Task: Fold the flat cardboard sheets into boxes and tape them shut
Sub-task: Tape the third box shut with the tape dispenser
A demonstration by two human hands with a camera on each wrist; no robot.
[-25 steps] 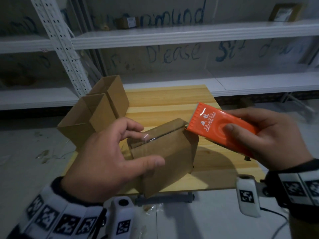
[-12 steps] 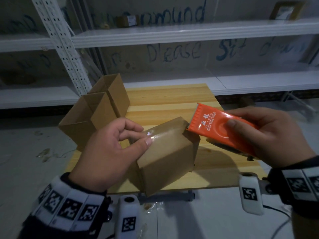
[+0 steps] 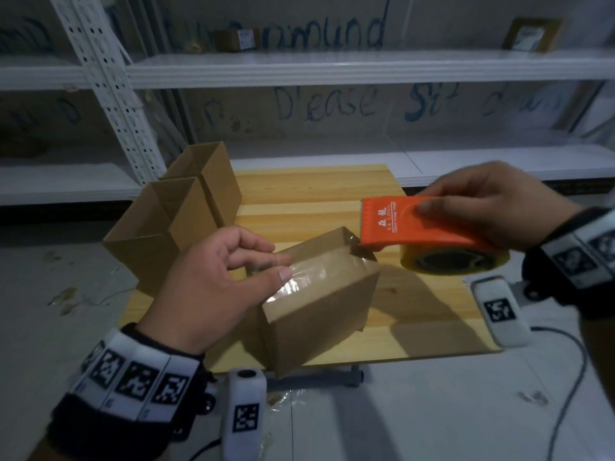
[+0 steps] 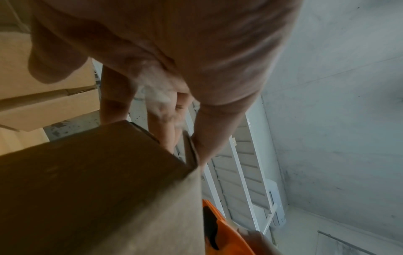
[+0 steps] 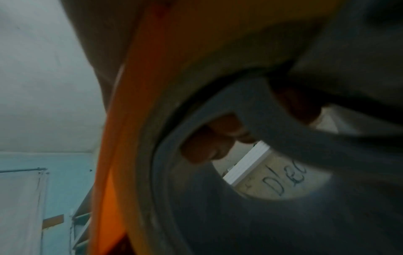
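A small brown cardboard box point(image 3: 319, 314) sits tilted on the wooden table point(image 3: 312, 191), with a strip of clear tape point(image 3: 312, 277) along its top seam. My left hand point(image 3: 213, 287) grips its near-left end, the thumb pressing on the tape and the fingers curled over the far edge. The same box point(image 4: 98, 189) fills the left wrist view. My right hand point(image 3: 499, 207) grips an orange tape dispenser point(image 3: 412, 227) at the box's far-right corner, its toothed edge at the tape's end. In the right wrist view the dispenser point(image 5: 152, 103) and its roll fill the frame.
Two open-topped cardboard boxes point(image 3: 173, 224) stand at the table's back left. White metal shelving point(image 3: 332, 68) runs behind the table, with a small box point(image 3: 236, 39) on its upper shelf. A cable point(image 3: 565, 377) trails on the floor at the right.
My left thumb slid from the box's side up onto the taped top seam. The dispenser swung level and dropped past the box's far-right corner, drawing tape across the top.
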